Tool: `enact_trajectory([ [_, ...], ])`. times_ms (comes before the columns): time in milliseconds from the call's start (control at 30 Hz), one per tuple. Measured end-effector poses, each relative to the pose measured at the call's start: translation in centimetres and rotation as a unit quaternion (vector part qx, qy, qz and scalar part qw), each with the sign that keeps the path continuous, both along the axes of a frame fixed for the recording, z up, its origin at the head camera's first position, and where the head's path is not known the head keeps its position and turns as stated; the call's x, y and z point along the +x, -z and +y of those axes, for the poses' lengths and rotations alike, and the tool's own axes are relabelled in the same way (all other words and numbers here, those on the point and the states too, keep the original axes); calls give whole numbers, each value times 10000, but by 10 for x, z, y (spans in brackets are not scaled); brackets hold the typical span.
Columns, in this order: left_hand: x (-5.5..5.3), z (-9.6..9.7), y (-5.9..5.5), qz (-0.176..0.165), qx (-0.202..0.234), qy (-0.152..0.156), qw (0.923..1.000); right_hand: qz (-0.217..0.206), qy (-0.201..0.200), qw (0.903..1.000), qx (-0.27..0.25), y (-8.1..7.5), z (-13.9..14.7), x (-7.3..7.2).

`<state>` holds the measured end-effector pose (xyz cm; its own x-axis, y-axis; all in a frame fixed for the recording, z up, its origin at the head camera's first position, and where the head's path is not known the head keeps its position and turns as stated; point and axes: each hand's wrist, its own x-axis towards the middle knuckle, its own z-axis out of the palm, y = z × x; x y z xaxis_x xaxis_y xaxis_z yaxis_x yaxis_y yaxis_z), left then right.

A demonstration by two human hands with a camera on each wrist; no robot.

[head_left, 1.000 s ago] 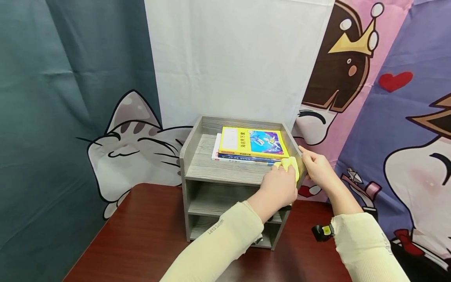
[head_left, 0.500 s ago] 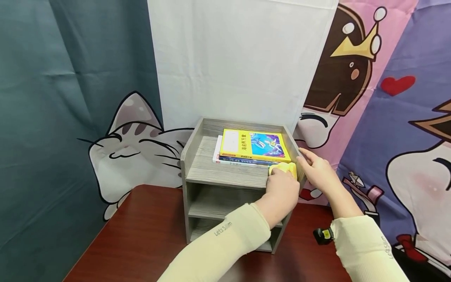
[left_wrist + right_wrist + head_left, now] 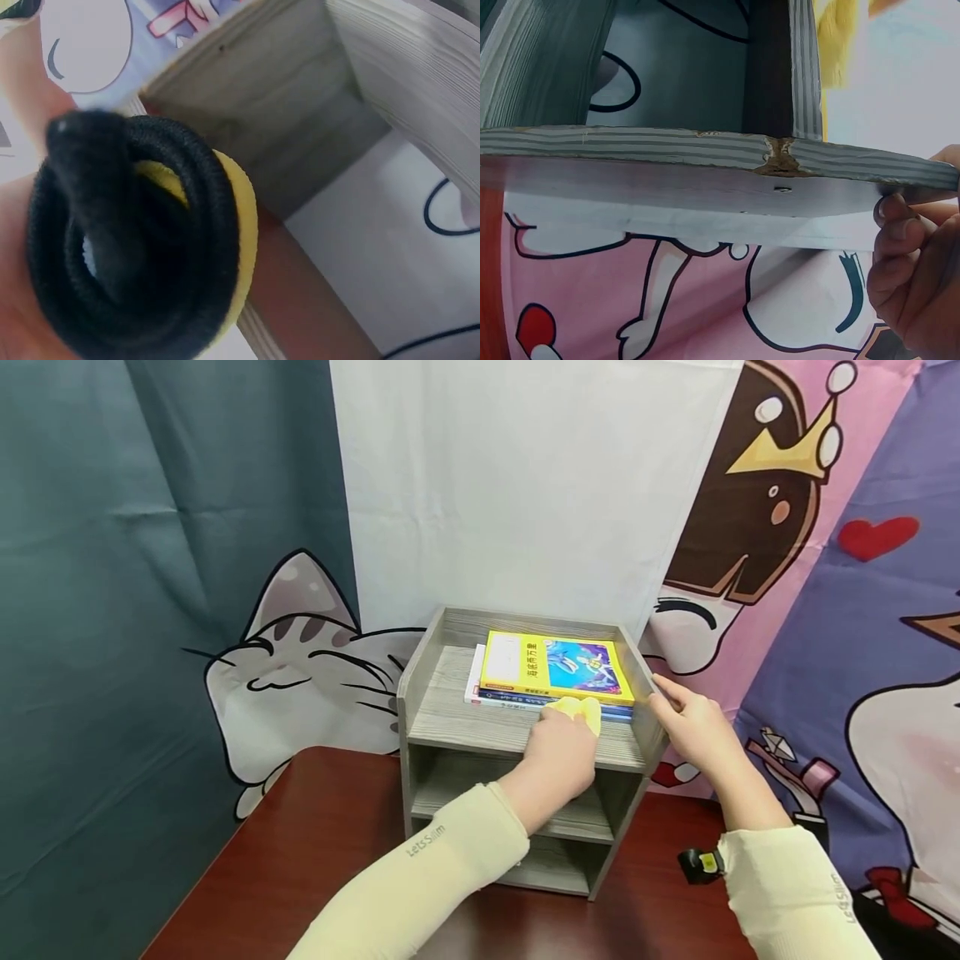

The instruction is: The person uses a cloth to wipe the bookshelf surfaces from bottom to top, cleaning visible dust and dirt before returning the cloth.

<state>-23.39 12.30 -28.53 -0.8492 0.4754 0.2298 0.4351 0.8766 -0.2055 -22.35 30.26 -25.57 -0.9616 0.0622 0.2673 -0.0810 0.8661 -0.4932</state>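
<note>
My left hand (image 3: 553, 756) grips a folded yellow cloth (image 3: 592, 714) at the front of the grey wooden shelf's top board (image 3: 442, 727). The cloth lies just before a stack of books, topped by a yellow book (image 3: 517, 664) with a blue picture. In the left wrist view, a dark coiled band (image 3: 217, 247) covers much of the hand, with a yellow rim behind it. My right hand (image 3: 697, 731) holds the shelf's right side panel (image 3: 637, 685) near its upper front edge. The right wrist view shows its fingers (image 3: 896, 244) curled against the panel's outer face.
Beneath the top board are lower compartments (image 3: 555, 864) of the shelf, which stands on a dark red table (image 3: 330, 835). Printed cloth backdrops (image 3: 525, 485) hang behind and to the right. A small black device (image 3: 701, 866) is strapped at the right wrist.
My left hand has moved the yellow cloth leftward along the top board, away from the right side panel. The right hand stays at that panel, and the head view has shifted slightly.
</note>
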Motion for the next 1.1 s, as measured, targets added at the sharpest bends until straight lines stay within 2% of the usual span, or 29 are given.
enact_trajectory([
  [333,-10,-56,-8,-242,322,-275,9988,167,-25,9999,26,-4,4,3],
  [533,-20,-94,-10,-392,457,-619,9963,205,-68,9998,41,-4,5,2],
  [700,-28,-124,-9,-227,259,-901,9953,190,-85,9998,55,-3,6,0],
  [833,-28,-132,-10,-67,86,-907,9958,254,-34,9997,32,0,5,-2],
  [967,-23,-130,-9,61,39,-920,9957,368,14,9993,-21,5,2,-4],
  [1100,-22,-128,-9,35,11,-917,9958,423,85,9991,-3,8,1,-3],
])
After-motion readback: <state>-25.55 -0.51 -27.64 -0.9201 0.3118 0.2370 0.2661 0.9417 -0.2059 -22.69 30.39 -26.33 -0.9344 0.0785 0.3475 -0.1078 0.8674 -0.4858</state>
